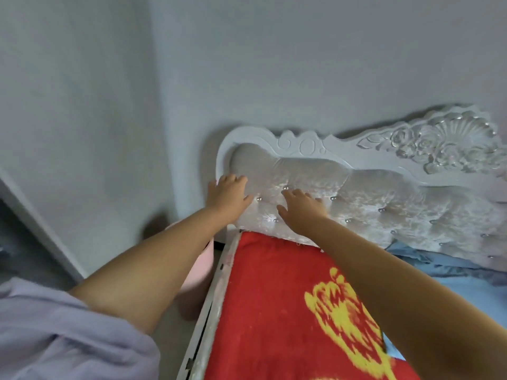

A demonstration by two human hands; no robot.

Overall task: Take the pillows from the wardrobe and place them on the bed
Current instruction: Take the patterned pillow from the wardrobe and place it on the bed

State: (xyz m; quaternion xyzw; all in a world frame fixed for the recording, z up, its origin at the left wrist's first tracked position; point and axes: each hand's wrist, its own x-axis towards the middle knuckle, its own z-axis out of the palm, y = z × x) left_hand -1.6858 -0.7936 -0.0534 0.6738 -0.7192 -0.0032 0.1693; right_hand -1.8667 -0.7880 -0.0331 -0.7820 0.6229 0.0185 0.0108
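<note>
Both the left hand (227, 192) and right hand (300, 208) reach out spread and empty toward the padded headboard (370, 193) above the bed (274, 297), no pillow in view; pillows are likely soft and light, best gripped at opposite edges.

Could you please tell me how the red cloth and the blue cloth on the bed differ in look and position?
The red cloth carries a large yellow pattern; the blue cloth looks plain. The red cloth lies flat along the bed's left edge, beneath the right forearm, while the blue cloth is rumpled further right, by the headboard. Both reach the headboard's foot.
</note>
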